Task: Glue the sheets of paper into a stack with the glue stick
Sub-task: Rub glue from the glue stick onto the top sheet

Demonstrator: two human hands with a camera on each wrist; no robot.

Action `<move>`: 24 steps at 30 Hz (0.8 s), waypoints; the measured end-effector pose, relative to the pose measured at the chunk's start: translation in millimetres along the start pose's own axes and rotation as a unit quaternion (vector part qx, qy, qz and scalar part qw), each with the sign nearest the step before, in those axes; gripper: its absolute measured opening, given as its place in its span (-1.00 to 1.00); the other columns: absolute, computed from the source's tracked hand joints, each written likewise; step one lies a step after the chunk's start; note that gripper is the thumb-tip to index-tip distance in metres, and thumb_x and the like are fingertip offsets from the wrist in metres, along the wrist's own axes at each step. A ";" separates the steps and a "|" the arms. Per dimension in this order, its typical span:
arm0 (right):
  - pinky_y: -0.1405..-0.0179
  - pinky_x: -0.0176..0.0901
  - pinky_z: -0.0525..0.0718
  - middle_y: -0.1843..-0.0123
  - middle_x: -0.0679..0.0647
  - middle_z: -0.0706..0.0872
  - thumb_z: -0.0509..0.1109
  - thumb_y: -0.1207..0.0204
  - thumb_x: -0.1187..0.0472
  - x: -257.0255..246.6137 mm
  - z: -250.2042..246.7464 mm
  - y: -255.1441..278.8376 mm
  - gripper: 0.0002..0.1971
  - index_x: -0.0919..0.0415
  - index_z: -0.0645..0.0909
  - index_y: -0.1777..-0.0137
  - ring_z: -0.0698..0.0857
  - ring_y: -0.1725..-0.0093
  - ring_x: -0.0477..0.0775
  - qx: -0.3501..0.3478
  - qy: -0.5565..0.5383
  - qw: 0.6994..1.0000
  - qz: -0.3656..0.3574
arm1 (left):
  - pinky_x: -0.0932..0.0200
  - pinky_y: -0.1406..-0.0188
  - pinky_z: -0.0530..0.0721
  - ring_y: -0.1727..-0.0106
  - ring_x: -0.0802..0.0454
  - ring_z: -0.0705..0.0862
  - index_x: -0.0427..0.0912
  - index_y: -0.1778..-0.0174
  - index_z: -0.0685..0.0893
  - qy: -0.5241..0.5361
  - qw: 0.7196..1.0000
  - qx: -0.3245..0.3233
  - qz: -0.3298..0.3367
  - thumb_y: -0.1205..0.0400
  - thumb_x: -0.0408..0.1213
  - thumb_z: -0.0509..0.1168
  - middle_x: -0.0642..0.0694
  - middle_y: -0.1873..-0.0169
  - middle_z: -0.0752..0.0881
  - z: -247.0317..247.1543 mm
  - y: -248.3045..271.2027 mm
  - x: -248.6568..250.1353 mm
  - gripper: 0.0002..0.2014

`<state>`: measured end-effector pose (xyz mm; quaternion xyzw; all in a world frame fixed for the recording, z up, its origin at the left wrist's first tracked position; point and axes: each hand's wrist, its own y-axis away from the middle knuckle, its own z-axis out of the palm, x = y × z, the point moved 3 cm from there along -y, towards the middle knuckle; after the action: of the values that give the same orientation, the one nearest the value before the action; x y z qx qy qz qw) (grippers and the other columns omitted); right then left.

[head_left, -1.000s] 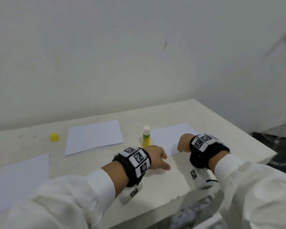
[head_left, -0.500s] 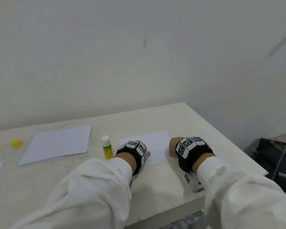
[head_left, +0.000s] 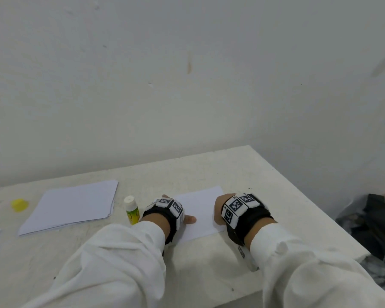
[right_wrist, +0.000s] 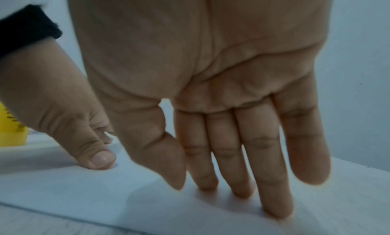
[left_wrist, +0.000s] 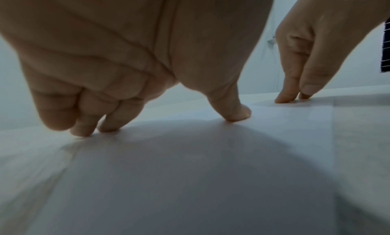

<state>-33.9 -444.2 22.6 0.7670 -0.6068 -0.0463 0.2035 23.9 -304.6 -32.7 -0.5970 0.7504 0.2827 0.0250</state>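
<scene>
Both hands flat-fingered: left hand (head_left: 182,215), right hand (head_left: 219,210) press sheet (head_left: 200,210), gripping nothing. Paper light, limp, slides easily; lift by corner.

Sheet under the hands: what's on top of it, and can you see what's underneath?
On the sheet: the left hand and right hand, fingertips pressing it flat. Under it, only table shows around its edges; whether other sheets lie beneath is hidden.

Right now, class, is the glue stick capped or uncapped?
Uncapped: the glue stick stands upright showing its white top, while the yellow cap lies apart, beyond the paper stack.
</scene>
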 end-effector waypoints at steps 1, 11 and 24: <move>-0.21 -0.13 0.54 -0.25 0.09 0.65 0.20 -0.64 0.23 -1.5 -1.7 2.3 -0.75 0.16 0.57 -0.27 0.61 -0.29 0.11 -0.002 0.000 1.000 0.001 | -0.17 -0.36 0.49 -0.42 -0.30 0.43 -0.29 -0.57 0.29 0.003 1.000 0.002 -0.002 -0.75 0.08 0.07 -0.38 -0.48 0.34 0.5 -0.7 1.0 -0.41; 0.02 -0.16 0.52 0.23 -0.01 0.56 0.17 -0.63 0.21 -4.2 -7.3 12.1 -0.86 0.15 0.56 0.08 0.59 0.01 0.13 0.017 -0.026 0.999 0.017 | -0.17 -0.27 0.59 -0.30 -0.21 0.60 -0.18 -0.41 0.47 0.233 0.971 -0.012 -0.047 -0.50 0.17 0.40 -0.15 -0.34 0.58 -11.2 4.8 0.8 -0.32; -0.15 -0.06 0.61 0.04 0.03 0.58 0.34 -0.52 0.19 -7.9 -6.6 34.6 -0.72 0.10 0.51 -0.22 0.60 0.01 0.15 0.027 -0.052 0.997 0.050 | 0.29 0.25 0.52 -0.12 0.00 0.59 -0.21 -0.50 0.35 0.646 0.763 -0.017 0.006 -0.71 -0.14 0.21 -0.03 -0.19 0.69 -36.3 49.5 -4.6 -0.55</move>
<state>-65.4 -441.3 40.0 0.7373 -0.6552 -0.0591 0.1532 -8.9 -310.7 19.0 -0.6337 0.5875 -0.1573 -0.4780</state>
